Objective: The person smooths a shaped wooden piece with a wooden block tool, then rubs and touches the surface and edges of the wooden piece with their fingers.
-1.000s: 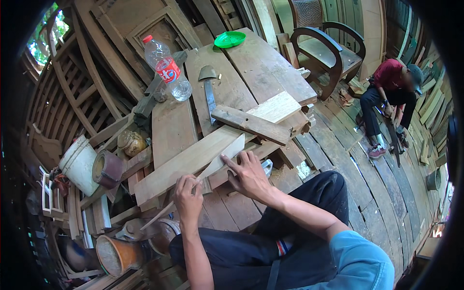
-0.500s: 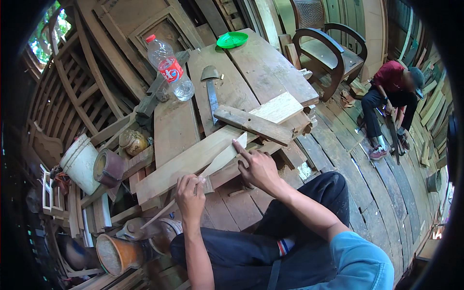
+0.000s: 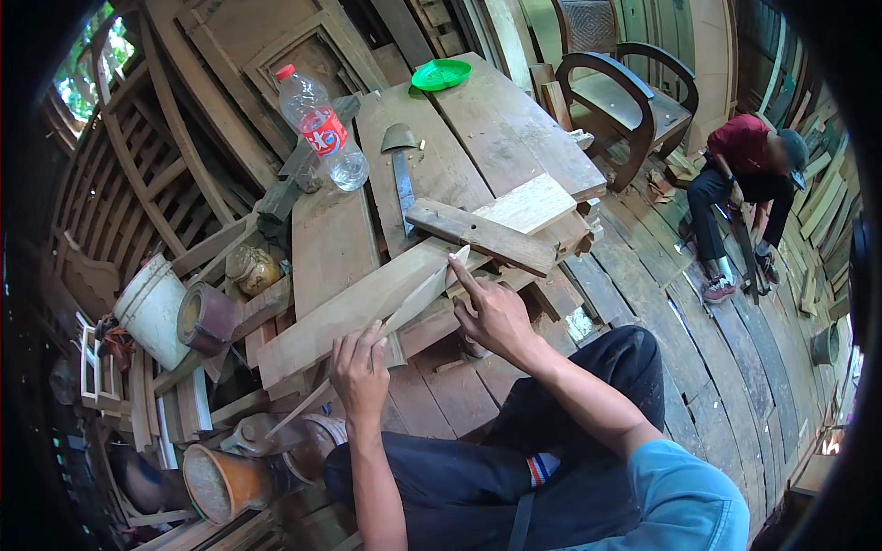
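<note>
A thin, pale wooden strip (image 3: 421,296) with a pointed far end lies slantwise over a broad board (image 3: 335,319) on the workbench. My left hand (image 3: 361,361) grips its lower part with curled fingers, and a narrow tail of wood shows below that hand toward the lower left. At the pointed end, my right hand (image 3: 499,317) touches the strip's edge with its outstretched index finger; its thumb is apart and the other fingers are bent. Just beyond, a dark wooden bar (image 3: 482,238) with a small hole lies across the boards.
On the bench (image 3: 510,119) are a hatchet-like tool (image 3: 402,179), a plastic bottle (image 3: 323,130) and a green dish (image 3: 442,75). A white bucket (image 3: 153,310), a sandpaper roll (image 3: 205,319) and an orange container (image 3: 213,485) stand left. An armchair (image 3: 634,101) and a seated person (image 3: 742,184) are right.
The strip has turned so that less of its pale face shows near the tip. My left hand has risen slightly, and my right index finger has shifted a little along the pointed end.
</note>
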`<action>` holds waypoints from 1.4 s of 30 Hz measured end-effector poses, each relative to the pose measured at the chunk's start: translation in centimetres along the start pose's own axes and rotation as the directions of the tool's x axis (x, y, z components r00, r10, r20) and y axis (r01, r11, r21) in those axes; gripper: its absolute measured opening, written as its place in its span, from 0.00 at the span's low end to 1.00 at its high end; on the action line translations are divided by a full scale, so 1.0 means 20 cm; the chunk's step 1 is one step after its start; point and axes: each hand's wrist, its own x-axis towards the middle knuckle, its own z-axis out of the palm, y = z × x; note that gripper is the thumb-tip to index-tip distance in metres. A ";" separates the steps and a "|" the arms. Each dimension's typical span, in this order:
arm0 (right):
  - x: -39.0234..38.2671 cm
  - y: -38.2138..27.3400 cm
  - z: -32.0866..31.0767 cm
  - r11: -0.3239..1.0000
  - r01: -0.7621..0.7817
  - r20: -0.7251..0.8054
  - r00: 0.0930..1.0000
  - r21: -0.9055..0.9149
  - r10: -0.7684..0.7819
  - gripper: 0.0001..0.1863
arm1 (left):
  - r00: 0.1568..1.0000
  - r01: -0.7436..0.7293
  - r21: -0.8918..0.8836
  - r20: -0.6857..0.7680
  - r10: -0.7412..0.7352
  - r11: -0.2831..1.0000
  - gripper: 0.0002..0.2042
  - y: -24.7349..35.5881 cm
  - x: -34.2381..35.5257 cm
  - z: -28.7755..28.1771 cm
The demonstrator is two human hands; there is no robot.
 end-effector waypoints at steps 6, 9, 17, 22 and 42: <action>-0.03 -0.07 0.01 0.993 0.117 -0.056 0.992 -0.008 -0.117 0.33 | 1.000 0.011 -0.040 -0.011 -0.012 0.999 0.09 0.01 0.00 0.00; -0.06 -0.11 0.02 0.984 0.179 -0.038 0.983 0.017 -0.178 0.33 | 1.000 0.006 -0.035 -0.010 -0.006 0.999 0.09 0.01 -0.01 0.00; -0.04 -0.08 0.00 0.988 0.152 -0.053 0.987 0.005 -0.152 0.33 | 0.999 -0.006 -0.047 -0.037 0.004 0.999 0.08 0.01 -0.01 0.01; 0.00 -0.03 -0.04 0.998 0.059 -0.093 0.994 -0.009 -0.060 0.31 | 0.995 -0.027 0.005 -0.092 0.027 1.000 0.07 0.00 0.00 0.01; -0.08 -0.10 0.05 0.993 0.106 0.184 0.976 0.056 -0.114 0.36 | 0.965 0.207 -0.091 0.180 -0.188 0.974 0.09 -0.01 -0.03 0.03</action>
